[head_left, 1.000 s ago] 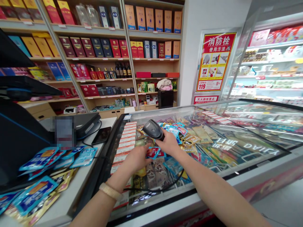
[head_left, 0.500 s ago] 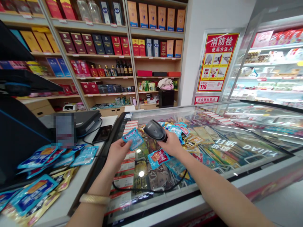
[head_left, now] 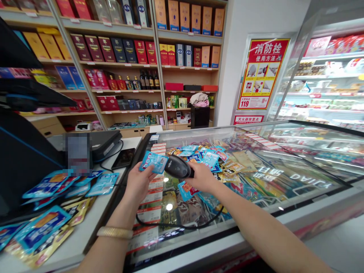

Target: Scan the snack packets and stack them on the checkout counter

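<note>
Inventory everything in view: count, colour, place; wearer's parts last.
barcode scanner: one, black, right hand
held snack packet: one, light blue, left hand
loose packet: one, blue, near right hand
packet pile: many, blue and gold, freezer top
counter packets: many, blue and gold, left
chest freezer: one, white and black, centre
cable: one, black, across freezer top
phone: one, black, on counter
counter: one, white, left
checkout terminal: one, black, left
stocked shelves: several, wooden, back
fire hydrant poster: one, red and yellow, wall
display fridge: one, white, right
left hand: one, bare, at packet
right hand: one, bare, on scanner
</note>
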The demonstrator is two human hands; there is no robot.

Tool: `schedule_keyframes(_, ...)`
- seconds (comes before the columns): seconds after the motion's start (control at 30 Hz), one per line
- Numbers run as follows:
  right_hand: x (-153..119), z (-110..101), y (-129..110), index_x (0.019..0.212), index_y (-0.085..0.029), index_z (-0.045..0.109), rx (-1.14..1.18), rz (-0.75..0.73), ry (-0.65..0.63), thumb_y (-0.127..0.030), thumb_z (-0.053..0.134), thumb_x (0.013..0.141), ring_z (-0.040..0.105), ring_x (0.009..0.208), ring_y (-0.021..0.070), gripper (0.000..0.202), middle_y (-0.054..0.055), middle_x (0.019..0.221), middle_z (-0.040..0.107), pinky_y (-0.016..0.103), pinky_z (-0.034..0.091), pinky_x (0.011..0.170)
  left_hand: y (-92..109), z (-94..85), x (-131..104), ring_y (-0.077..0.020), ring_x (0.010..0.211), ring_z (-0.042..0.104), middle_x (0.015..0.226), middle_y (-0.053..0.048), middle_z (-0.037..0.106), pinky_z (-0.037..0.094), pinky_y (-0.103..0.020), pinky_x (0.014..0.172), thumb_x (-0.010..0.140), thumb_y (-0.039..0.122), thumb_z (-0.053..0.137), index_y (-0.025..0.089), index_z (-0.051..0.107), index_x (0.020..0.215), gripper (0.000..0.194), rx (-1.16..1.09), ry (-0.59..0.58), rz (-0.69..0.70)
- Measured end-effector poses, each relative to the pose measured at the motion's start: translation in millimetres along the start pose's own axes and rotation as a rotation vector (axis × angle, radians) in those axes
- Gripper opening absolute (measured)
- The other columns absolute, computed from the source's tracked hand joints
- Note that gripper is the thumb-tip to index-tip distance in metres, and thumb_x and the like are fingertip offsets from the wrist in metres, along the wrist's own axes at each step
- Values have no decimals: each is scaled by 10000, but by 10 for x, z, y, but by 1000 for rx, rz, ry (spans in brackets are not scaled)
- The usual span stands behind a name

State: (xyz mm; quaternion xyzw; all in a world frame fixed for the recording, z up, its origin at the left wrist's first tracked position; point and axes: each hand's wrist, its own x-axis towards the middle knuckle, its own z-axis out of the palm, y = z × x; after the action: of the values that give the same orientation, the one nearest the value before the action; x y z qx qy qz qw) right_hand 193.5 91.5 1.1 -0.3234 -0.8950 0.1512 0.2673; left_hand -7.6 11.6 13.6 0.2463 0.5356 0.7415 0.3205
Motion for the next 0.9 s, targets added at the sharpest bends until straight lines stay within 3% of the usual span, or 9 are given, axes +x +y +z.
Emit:
schedule_keyframes(0.77, 23, 17, 31, 943, -206, 649, -21, -12, 10, -293, 672, 737, 653, 818, 227, 225, 50, 885, 714, 263, 385, 652, -60, -25, 42, -130, 638, 640, 711, 8, 659, 541, -276, 661, 506, 193, 737, 161, 538, 839, 389, 18, 45, 22)
schedule_keyframes(0.9, 20, 31, 38, 953, -211, 658, -3, -4, 38, -284, 679, 734, 655, 807, 223, 233, 47, 873, 718, 258, 381, 643, -89, -63, 87, -136, 606, 614, 660, 19, 631, 522, -276, 627, 564, 276, 691, 164, 555, 860, 345, 192, 120, 161)
